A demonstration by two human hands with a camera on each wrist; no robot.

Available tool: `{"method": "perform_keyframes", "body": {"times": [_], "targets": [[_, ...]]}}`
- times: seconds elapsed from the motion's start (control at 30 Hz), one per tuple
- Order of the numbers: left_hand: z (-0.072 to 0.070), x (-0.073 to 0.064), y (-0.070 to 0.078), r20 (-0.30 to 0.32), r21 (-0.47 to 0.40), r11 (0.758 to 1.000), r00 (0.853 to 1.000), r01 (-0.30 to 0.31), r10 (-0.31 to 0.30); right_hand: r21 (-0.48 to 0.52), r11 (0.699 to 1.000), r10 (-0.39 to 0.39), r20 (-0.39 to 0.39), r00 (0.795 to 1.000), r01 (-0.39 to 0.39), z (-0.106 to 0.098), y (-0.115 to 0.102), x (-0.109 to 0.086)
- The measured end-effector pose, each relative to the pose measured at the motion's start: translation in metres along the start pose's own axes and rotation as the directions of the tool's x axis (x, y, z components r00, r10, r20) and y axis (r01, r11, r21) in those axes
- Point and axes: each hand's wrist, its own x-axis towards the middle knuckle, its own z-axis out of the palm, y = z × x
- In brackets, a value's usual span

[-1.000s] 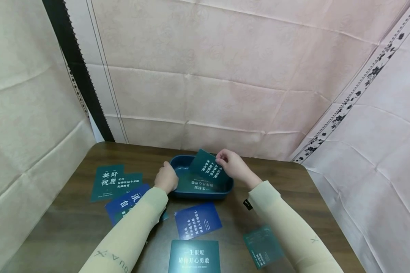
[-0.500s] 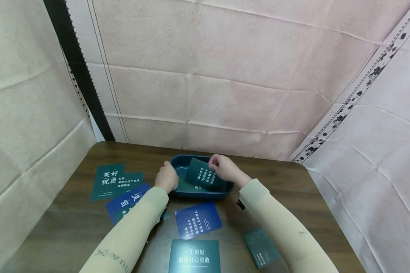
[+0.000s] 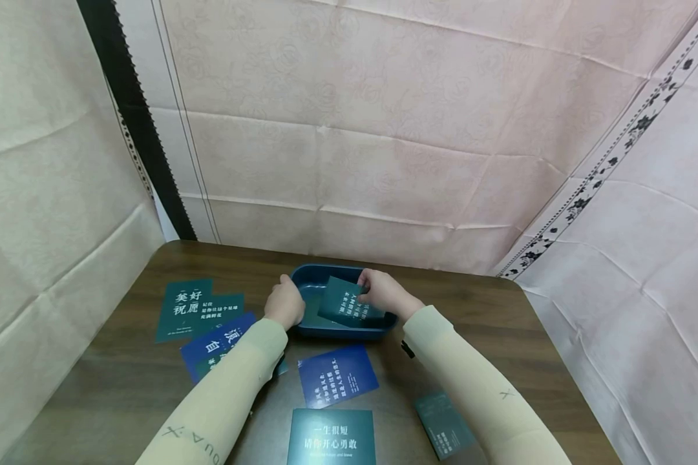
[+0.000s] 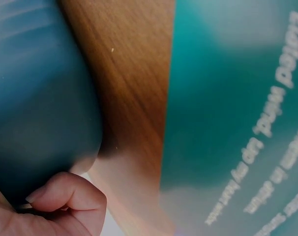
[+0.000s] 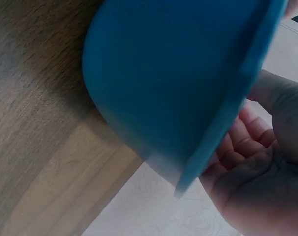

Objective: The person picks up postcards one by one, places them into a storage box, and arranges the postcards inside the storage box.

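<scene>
A dark blue rectangular plastic tub stands toward the back of the table. My left hand grips its left end; in the left wrist view, the thumb lies bent over the rim. With my right hand I pinch a green card by its upper right edge. The card, printed with white Chinese writing, slants down inside the tub. Another green card shows beneath it, lying in the tub. The right wrist view has the tub's outer wall, with my right hand partly hidden behind its rim.
At the left, green cards and a blue card overlap, partly under my left sleeve. A blue card and a green card lie in front of the tub. Another green card rests beside my right sleeve. A pale cloth hangs behind the table.
My right hand has moved left and down, lowering the pinched card deeper into the tub, where it covers more of the card beneath. My left hand stays on the tub's end.
</scene>
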Motion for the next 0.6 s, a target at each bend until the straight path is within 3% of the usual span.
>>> {"method": "perform_keyframes", "body": {"times": [0.3,0.6], "targets": [[0.001,0.000,-0.001,-0.005,-0.007,1.000,1.000,-0.008,0.008,-0.154,0.988,0.025,0.009,1.000,-0.023,0.010,-0.002,0.004],[0.002,0.001,-0.001,-0.005,-0.012,1.000,1.000,-0.005,0.005,-0.275,0.961,-0.016,0.032,0.999,0.025,0.017,0.000,0.007]]}}
